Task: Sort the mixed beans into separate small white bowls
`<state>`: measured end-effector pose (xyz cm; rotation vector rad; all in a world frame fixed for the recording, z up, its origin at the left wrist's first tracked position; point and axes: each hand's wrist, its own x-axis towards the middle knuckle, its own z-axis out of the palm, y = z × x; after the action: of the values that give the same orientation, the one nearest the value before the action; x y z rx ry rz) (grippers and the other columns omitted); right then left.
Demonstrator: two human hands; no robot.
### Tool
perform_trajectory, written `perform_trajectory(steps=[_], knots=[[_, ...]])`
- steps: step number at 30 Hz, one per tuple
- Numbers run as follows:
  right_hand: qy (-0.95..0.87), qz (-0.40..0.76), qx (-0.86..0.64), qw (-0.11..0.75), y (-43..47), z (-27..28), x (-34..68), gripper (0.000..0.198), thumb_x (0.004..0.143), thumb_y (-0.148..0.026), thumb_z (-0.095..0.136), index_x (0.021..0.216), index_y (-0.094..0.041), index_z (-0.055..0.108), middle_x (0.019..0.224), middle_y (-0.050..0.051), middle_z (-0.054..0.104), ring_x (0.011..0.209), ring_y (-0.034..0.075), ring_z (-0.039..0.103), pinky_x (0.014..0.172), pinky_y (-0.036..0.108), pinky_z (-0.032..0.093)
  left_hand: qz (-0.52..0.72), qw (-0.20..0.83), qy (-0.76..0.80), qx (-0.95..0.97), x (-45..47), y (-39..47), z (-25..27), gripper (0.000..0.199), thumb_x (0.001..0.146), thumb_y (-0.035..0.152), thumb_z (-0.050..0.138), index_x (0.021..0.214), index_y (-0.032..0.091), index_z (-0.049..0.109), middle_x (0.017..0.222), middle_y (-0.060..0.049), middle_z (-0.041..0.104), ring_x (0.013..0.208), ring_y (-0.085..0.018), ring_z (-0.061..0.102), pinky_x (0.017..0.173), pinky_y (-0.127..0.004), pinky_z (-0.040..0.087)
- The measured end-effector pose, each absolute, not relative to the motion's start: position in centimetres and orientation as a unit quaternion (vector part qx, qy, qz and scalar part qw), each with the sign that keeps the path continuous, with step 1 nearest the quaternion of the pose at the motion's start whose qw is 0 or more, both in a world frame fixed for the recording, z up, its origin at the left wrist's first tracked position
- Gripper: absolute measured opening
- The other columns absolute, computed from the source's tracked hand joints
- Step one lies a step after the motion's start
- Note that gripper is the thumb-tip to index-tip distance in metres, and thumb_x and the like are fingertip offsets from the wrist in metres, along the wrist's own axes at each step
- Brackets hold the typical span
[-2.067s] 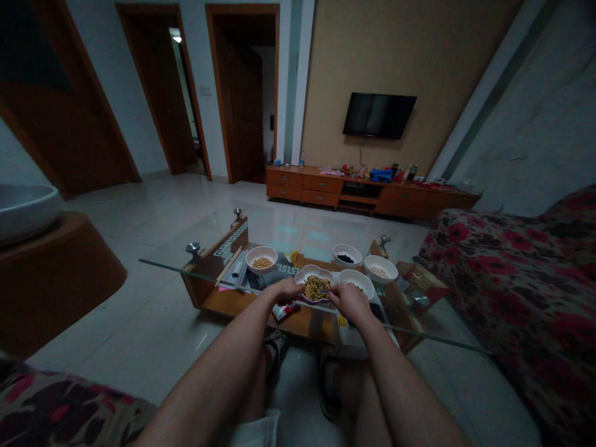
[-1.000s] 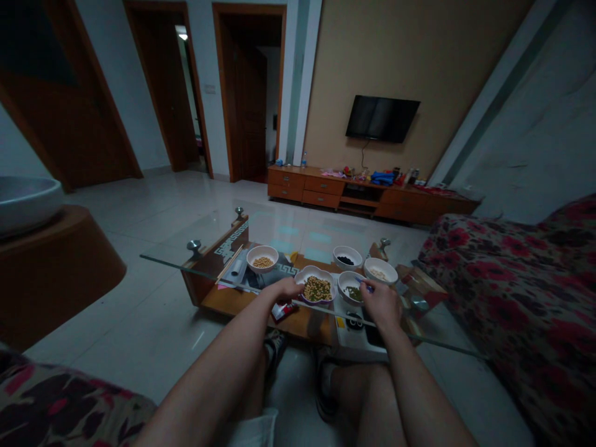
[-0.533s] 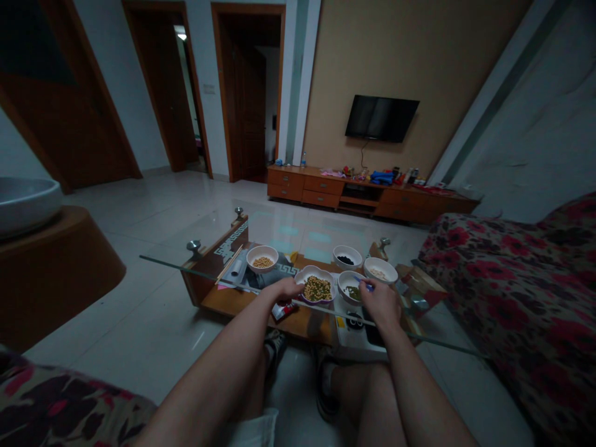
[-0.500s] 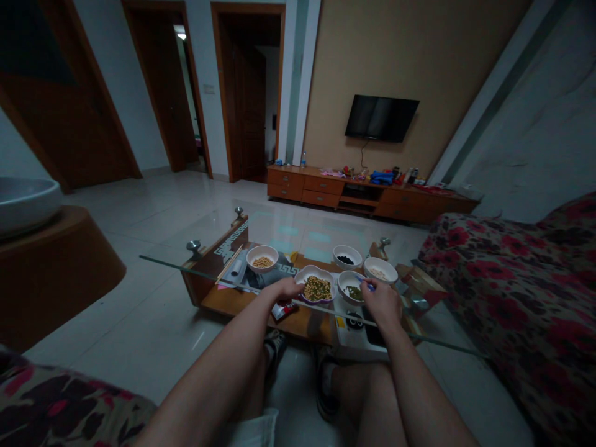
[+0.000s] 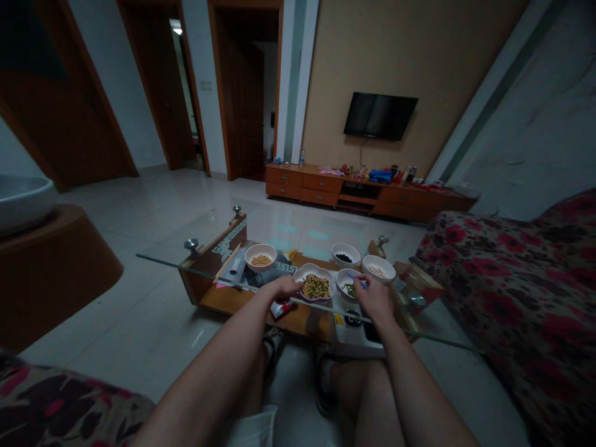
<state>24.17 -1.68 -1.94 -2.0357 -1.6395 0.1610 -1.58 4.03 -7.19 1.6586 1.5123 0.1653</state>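
Right hand (image 5: 374, 299) shifted, blue tool (image 5: 364, 286) pinched (over bowl (image 5: 341, 289)).

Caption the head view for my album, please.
Left hand at scalloped white bowl of yellow and green beans, right hand holding slim purple tool over round white bowl.

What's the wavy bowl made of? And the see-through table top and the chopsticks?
Wavy bowl: maybe plastic or ceramic, white and smooth-looking inside, purplish outside; the look leaves it open.
Table top: almost surely glass, clear and shiny with a greenish edge.
Chopsticks: likely wood or bamboo, pale tan and seemingly matte; any grain is too small to see.
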Motion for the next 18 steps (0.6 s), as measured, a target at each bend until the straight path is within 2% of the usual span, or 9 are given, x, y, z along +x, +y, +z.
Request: perform_trajectory(steps=[5, 10, 18], knots=[[-0.718, 0.112, -0.655, 0.207, -1.2, -2.9, 22.0, 0.027, 0.084, -0.036, 0.049, 0.091, -0.021, 0.070, 0.091, 0.005, 0.071, 0.087, 0.019, 0.063, 0.076, 0.026, 0.042, 0.054, 0.408, 0.608, 0.679, -1.5, 4.2, -7.4, 0.033, 0.087, 0.040, 0.042, 0.087, 0.011, 0.058, 0.052, 0.001, 0.047, 0.042, -0.012, 0.045, 0.044, -0.023, 0.038], [-0.725, 0.091, -0.668, 0.140, -1.1, -3.2, 20.6, 0.025, 0.082, -0.035, 0.052, 0.091, -0.022, 0.071, 0.092, 0.007, 0.071, 0.089, 0.019, 0.063, 0.072, 0.025, 0.040, 0.051, 0.398, 0.610, 0.684, -1.4, 4.2, -7.2, 0.038, 0.089, 0.042, 0.039, 0.091, 0.010, 0.060, 0.057, -0.001, 0.052, 0.046, -0.013, 0.049, 0.048, -0.023, 0.042], [-0.723, 0.081, -0.679, 0.094, -0.9, -3.3, 20.2, 0.025, 0.082, -0.037, 0.052, 0.093, -0.024, 0.070, 0.094, 0.006, 0.071, 0.090, 0.019, 0.063, 0.069, 0.025, 0.039, 0.046, 0.410, 0.602, 0.684, -1.5, 4.1, -6.9, 0.031, 0.089, 0.035, 0.039, 0.088, 0.011, 0.059, 0.056, 0.000, 0.051, 0.042, -0.012, 0.047, 0.045, -0.023, 0.040]])
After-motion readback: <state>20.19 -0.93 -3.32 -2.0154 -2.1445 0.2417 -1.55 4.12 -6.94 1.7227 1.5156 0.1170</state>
